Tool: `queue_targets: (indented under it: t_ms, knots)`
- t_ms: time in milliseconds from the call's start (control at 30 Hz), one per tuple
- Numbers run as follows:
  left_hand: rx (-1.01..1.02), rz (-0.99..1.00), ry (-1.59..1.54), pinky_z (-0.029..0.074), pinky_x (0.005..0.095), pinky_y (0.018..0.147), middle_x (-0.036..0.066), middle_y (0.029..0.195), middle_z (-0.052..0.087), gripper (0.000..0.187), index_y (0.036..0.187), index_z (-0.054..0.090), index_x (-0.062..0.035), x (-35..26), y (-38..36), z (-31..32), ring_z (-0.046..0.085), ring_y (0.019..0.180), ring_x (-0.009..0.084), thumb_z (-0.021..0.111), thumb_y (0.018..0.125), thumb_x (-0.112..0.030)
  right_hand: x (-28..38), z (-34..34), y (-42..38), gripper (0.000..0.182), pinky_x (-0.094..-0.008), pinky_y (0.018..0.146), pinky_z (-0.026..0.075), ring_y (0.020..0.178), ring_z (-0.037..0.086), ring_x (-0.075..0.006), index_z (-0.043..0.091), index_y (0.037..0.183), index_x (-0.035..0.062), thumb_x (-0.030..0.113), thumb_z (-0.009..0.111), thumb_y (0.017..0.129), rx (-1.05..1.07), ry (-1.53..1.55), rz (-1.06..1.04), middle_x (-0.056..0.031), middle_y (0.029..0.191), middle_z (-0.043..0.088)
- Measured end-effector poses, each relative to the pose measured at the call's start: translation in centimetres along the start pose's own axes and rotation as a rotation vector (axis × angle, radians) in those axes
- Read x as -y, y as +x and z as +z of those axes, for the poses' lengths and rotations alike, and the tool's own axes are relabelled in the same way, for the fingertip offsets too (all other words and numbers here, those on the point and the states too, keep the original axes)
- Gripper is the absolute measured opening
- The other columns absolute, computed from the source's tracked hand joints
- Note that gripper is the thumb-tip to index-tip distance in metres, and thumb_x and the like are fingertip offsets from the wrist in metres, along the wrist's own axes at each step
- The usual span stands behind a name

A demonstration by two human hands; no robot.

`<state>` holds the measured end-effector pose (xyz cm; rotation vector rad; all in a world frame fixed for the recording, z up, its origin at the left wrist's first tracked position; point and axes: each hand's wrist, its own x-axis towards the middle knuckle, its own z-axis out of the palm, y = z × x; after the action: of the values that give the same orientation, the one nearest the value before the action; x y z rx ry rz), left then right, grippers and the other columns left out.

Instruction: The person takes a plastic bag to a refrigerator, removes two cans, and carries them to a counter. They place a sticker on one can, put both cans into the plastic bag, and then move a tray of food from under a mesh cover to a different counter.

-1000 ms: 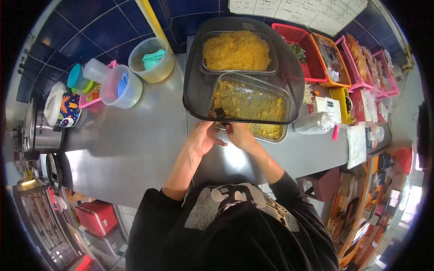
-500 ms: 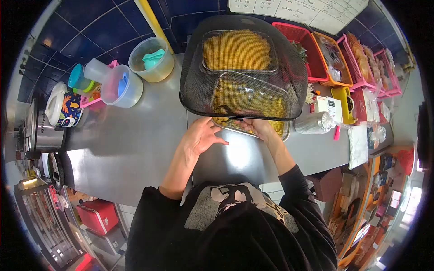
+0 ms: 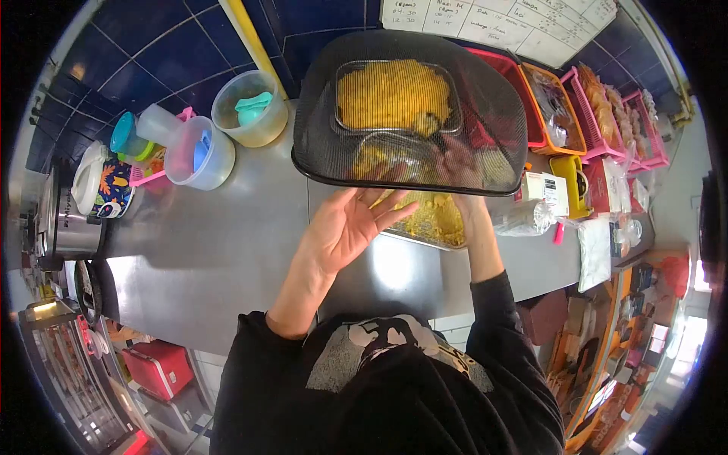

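A black mesh food cover (image 3: pixel 326 114) arches over two clear trays of yellow food, its front rim raised. My left hand (image 3: pixel 345 231) is just below that rim, palm up and fingers spread, with some fingertips overlapping the mesh edge. My right hand (image 3: pixel 458 163) reaches under the cover, and its wrist passes below the rim. Mesh and blur hide its fingers, and I cannot tell what they hold. A small round dark-edged thing (image 3: pixel 427 123) shows at the back tray's yellow food (image 3: pixel 390 95). More yellow food (image 3: pixel 432 220) fills the front tray, partly below the rim.
Clear plastic tubs (image 3: pixel 250 125) and a patterned container (image 3: pixel 117 182) stand left on the steel counter (image 3: pixel 227 243). Red, orange and pink baskets (image 3: pixel 588 106) line the right back. Nearer are a yellow basket (image 3: pixel 569 174), boxes and a plastic-wrapped bundle (image 3: pixel 527 218).
The cover's front rim has risen, exposing more of the front tray. My right hand has moved deeper under the cover, toward the back. My left hand has turned its palm up, fingers spread.
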<state>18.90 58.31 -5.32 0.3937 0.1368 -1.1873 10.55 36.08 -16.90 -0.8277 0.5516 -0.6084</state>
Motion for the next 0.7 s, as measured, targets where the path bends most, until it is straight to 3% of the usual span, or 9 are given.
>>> queue_targets:
  t_ms: [100, 200, 233, 333, 367, 433, 567, 633, 700]
  knots:
    - [0.1, 0.046, -0.107, 0.032, 0.053, 0.103, 0.022, 0.121, 0.044, 0.036, 0.12, 0.038, 0.0064, -0.2, 0.2, 2.1, 0.04, 0.118, 0.0365, 0.034, 0.095, -0.019, -1.8, -3.3, 8.1, 0.029, -0.0335, 0.079, 0.047, 0.094, 0.055, -0.0283, 0.052, 0.114, 0.001, -0.001, 0.046, 0.085, -0.049, -0.601, -0.401, -0.0139, 0.104, 0.055]
    - [0.173, 0.103, -0.136, 0.03, 0.0486, 0.106, 0.024, 0.123, 0.04, 0.039, 0.122, 0.034, 0.009, -1.0, 0.1, 3.1, 0.036, 0.12, 0.0394, 0.031, 0.096, -0.02, -3.1, -4.2, 12.6, 0.031, -0.0431, 0.084, 0.041, 0.098, 0.05, -0.0324, 0.051, 0.115, 0.0026, 0.005, 0.046, 0.085, -0.074, -1.346, -0.897, -0.0165, 0.1, 0.053]
    - [0.192, 0.11, -0.163, 0.029, 0.0485, 0.106, 0.025, 0.124, 0.039, 0.04, 0.122, 0.033, 0.0095, -1.1, 0.0, 3.5, 0.035, 0.121, 0.04, 0.031, 0.095, -0.02, -3.3, -4.3, 12.4, 0.035, -0.0527, 0.086, 0.034, 0.105, 0.043, -0.0362, 0.05, 0.119, 0.006, 0.014, 0.047, 0.085, -0.062, -1.662, -0.838, -0.0186, 0.108, 0.049]
    - [0.236, 0.132, -0.228, 0.024, 0.0485, 0.108, 0.027, 0.125, 0.035, 0.043, 0.122, 0.03, 0.0112, -1.8, -0.4, 4.6, 0.03, 0.123, 0.0416, 0.033, 0.094, -0.021, -2.4, -2.1, 9.2, 0.04, -0.0549, 0.087, 0.031, 0.111, 0.039, -0.0361, 0.048, 0.122, 0.0084, 0.021, 0.051, 0.084, -0.078, -1.949, -0.77, -0.0182, 0.114, 0.046]
    - [0.243, 0.134, -0.237, 0.022, 0.0489, 0.109, 0.027, 0.125, 0.033, 0.044, 0.121, 0.029, 0.0118, -2.1, -0.5, 5.0, 0.029, 0.124, 0.0419, 0.035, 0.093, -0.021, -3.3, -3.6, 9.9, 0.044, -0.0533, 0.085, 0.034, 0.105, 0.043, -0.0364, 0.047, 0.124, 0.0086, 0.022, 0.054, 0.082, -0.13, -1.905, -1.045, -0.0189, 0.108, 0.049]
    - [0.252, 0.133, -0.235, 0.021, 0.0494, 0.109, 0.028, 0.125, 0.032, 0.046, 0.12, 0.028, 0.0132, -2.6, -0.4, 5.4, 0.027, 0.124, 0.0424, 0.037, 0.092, -0.022, -0.8, -2.1, 5.1, 0.041, -0.0496, 0.083, 0.037, 0.095, 0.048, -0.0374, 0.048, 0.119, 0.0042, 0.022, 0.055, 0.082, -0.187, -1.75, -1.176, -0.0203, 0.103, 0.052]
    - [0.277, 0.14, -0.231, 0.02, 0.0498, 0.109, 0.031, 0.123, 0.031, 0.048, 0.118, 0.027, 0.0156, -3.3, -0.1, 6.2, 0.026, 0.124, 0.0435, 0.04, 0.091, -0.021, -0.2, -4.2, -7.0, 0.03, -0.0471, 0.077, 0.041, 0.09, 0.049, -0.0424, 0.05, 0.096, -0.0046, 0.023, 0.053, 0.084, -0.596, -1.736, -0.448, -0.0264, 0.099, 0.051]
    - [0.278, 0.136, -0.26, 0.02, 0.0499, 0.109, 0.032, 0.123, 0.03, 0.047, 0.117, 0.027, 0.0159, -3.0, -0.2, 5.9, 0.025, 0.124, 0.0438, 0.041, 0.091, -0.02, -3.5, -9.6, -9.1, 0.031, -0.0492, 0.071, 0.042, 0.082, 0.05, -0.0459, 0.049, 0.094, -0.0052, 0.024, 0.052, 0.085, -0.538, -1.563, -0.228, -0.0279, 0.091, 0.052]
    - [0.278, 0.122, -0.291, 0.019, 0.05, 0.109, 0.033, 0.124, 0.028, 0.045, 0.116, 0.028, 0.0155, -2.8, -0.3, 5.3, 0.023, 0.125, 0.0437, 0.042, 0.091, -0.02, -4.5, -11.3, -8.9, 0.03, -0.0454, 0.064, 0.044, 0.075, 0.053, -0.0411, 0.048, 0.097, -0.0052, 0.022, 0.052, 0.085, -0.468, -1.519, -0.111, -0.0248, 0.088, 0.054]
